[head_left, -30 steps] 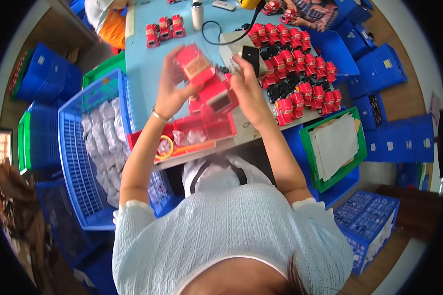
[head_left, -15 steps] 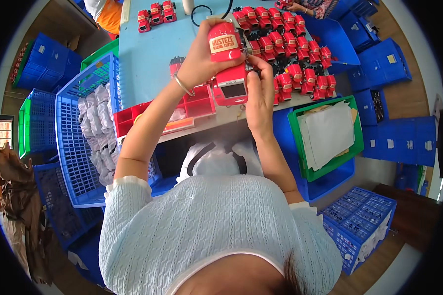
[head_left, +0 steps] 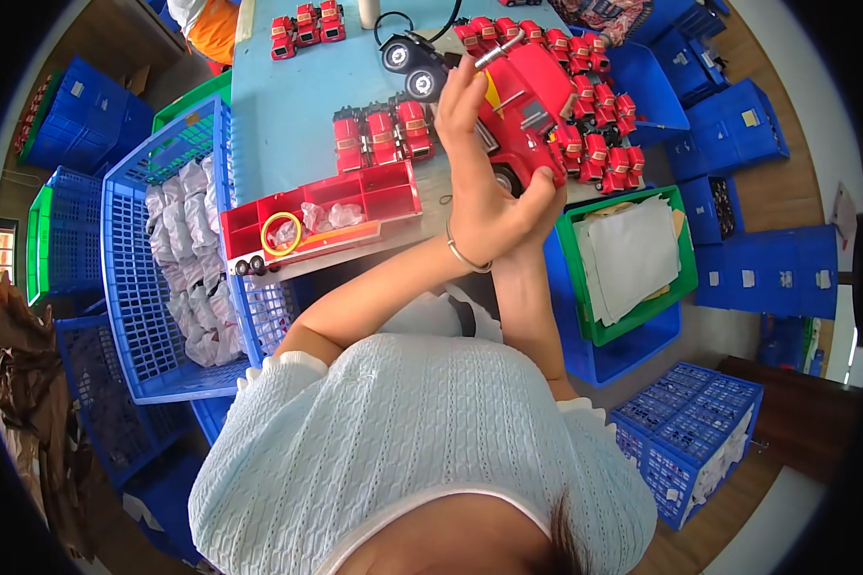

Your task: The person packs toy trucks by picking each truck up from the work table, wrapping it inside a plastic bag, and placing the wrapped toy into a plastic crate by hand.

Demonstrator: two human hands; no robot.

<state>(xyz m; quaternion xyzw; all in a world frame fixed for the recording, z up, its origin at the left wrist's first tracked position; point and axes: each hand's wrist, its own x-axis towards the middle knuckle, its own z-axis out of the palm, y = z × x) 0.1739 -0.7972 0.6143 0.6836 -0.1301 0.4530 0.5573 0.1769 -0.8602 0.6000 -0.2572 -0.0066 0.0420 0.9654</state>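
Head view: noted above the table point(head_left: 288, 115), tilted with black wheels toward the left, a large red toy truck point(head_left: 527, 105). Observed against it, the left hand point(head_left: 489, 177), fingers extended and thumb spread well apart; cannot tell whether gripping. Found mostly hidden behind the left hand, the right hand point(head_left: 523, 251); cannot tell finger position or hold. Recorded just left, three small red toy trucks point(head_left: 384, 132) side by side; beyond, partly covered by the large truck, rows of similar trucks point(head_left: 594, 125). Sighted along the near edge, a compartmented red trailer point(head_left: 393, 187) containing clear packets point(head_left: 345, 215), with a yellow ring point(head_left: 298, 228). Located further left, a blue basket point(head_left: 129, 307) of wrapped items point(head_left: 197, 249); to the right, a green crate point(head_left: 688, 251) bearing white sheets point(head_left: 633, 264).
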